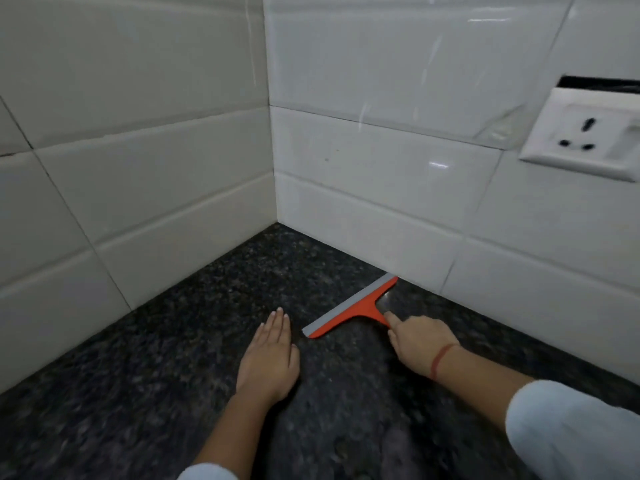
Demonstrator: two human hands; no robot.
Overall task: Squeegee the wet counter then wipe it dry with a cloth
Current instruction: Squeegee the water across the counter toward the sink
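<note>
Right hand (417,337) closed round the handle of the orange squeegee (356,308), forefinger seemingly stretched along it. Blade ahead and left of that grip on the dark counter (173,375), long axis slanting from near left to far right, far tip at the tiled wall (381,220). Left hand (270,355) flat, empty, just beside the near tip

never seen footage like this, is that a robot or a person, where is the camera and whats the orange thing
No robot: a person works with bare hands, filmed by one camera worn on their head, looking down. The left hand lies flat on the dark speckled counter. The right hand grips the handle of an orange squeegee, its grey blade on the counter, far end close to the white tiled wall. A socket sits on that wall.
</note>
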